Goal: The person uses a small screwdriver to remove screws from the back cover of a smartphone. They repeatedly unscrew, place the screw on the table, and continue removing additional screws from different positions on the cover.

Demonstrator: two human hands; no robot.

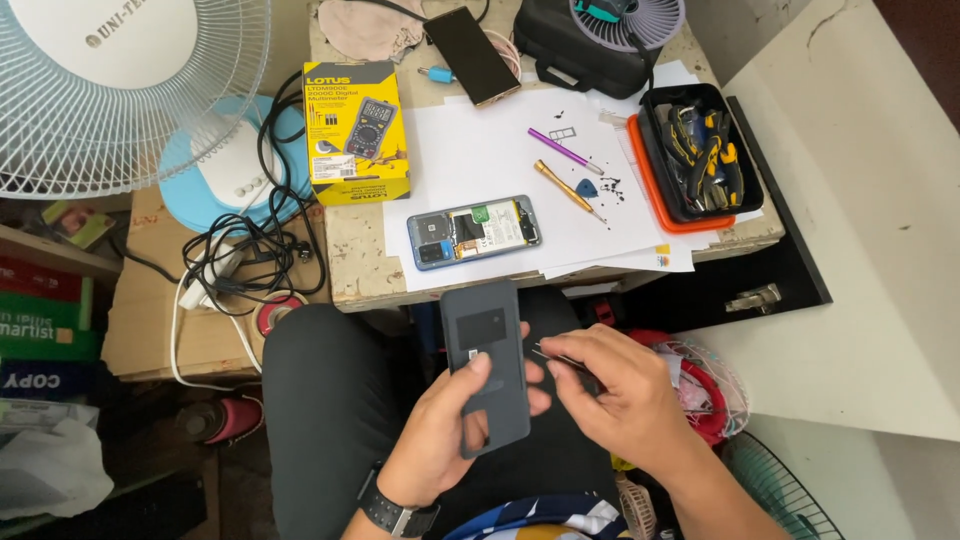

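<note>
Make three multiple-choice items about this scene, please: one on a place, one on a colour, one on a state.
1. Where does the opened phone lie?
A. on white paper on the table
B. in the black tray
C. on the person's lap

2. What colour is the multimeter box?
A. red
B. yellow
C. white

3. What does the left hand do?
A. rests empty
B. holds the dark back cover
C. holds a screwdriver

Answers:
1 A: white paper lies under it.
2 B: its sides are yellow.
3 B: its fingers wrap the cover; the right hand pinches a thin tool.
</note>
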